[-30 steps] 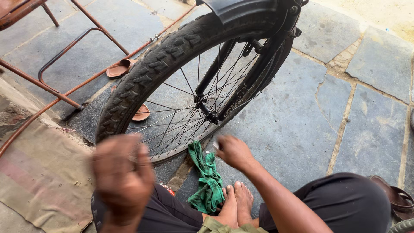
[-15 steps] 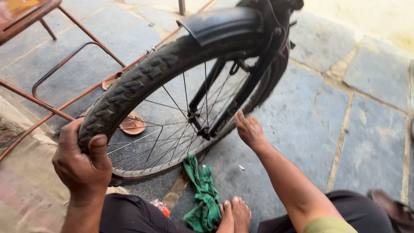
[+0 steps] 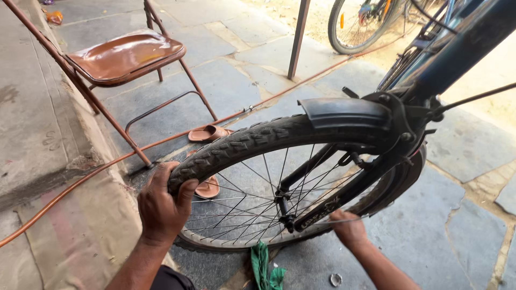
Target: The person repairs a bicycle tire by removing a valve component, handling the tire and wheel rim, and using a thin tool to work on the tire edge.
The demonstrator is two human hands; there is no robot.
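Knobby black tyre (image 3: 252,142), thin silver spokes (image 3: 252,207)

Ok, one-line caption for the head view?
Left hand grips knobby black bicycle tyre; right hand reaches the spokes.

Knobbly matt rubber tyre (image 3: 252,140), thin shiny metal spokes (image 3: 244,207), glossy brown chair seat (image 3: 126,53), rough stone floor (image 3: 430,236)

- This is an outdoor bike repair spot on a paved sidewalk.
- The ground (image 3: 215,80) is made of big grey stone slabs, with sandy dirt far off on the right.
- A bike wheel (image 3: 279,182) stands in the middle.
- Another bicycle (image 3: 365,21) is parked far away.
- A brown metal folding chair (image 3: 126,53) stands on the far left.
- A long orange hose (image 3: 97,169) runs across the ground.
- A green rag (image 3: 264,268) lies near the wheel.
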